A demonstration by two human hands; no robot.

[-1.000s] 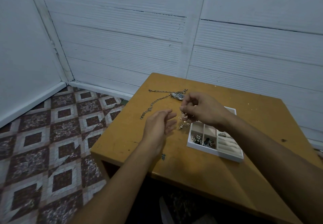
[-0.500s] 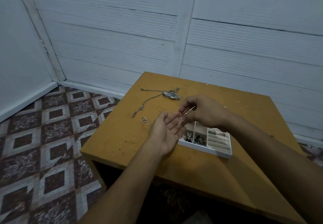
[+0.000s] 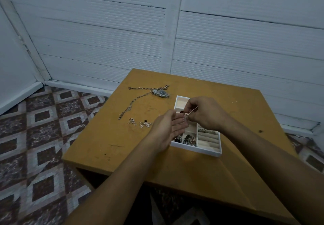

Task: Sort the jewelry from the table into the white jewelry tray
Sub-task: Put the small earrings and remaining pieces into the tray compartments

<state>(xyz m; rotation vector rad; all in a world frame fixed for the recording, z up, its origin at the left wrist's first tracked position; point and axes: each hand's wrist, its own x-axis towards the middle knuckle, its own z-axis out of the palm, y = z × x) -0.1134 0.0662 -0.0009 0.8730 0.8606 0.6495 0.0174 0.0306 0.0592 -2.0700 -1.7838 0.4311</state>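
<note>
The right hand [image 3: 205,114] kept a fingertip grip, pinching a small silvery piece [image 3: 186,117] with a thin pin sticking up toward 1 o'clock. The left hand [image 3: 166,130] lay open, fingers straight and palm up, just beneath that pinch. Both hovered over the left column of the white jewelry tray [image 3: 210,152].

The piece looked very light, stiff at the pin and dangly below, so it would likely slip or snag. The pin or hook seemed the best place to hold, with the palm as a catch.

More jewelry waited on the tabletop [image 3: 105,145]: a chain [image 3: 135,100] and a watch [image 3: 161,93] at 11 o'clock from the hands, and loose bits [image 3: 140,122] at 9 o'clock.

A second earlier the left hand had hung apart with its fingers loosely curled; it had since flattened under the pinch, and both hands had shifted toward 3 o'clock, from the tray's left edge to above its compartments
</note>
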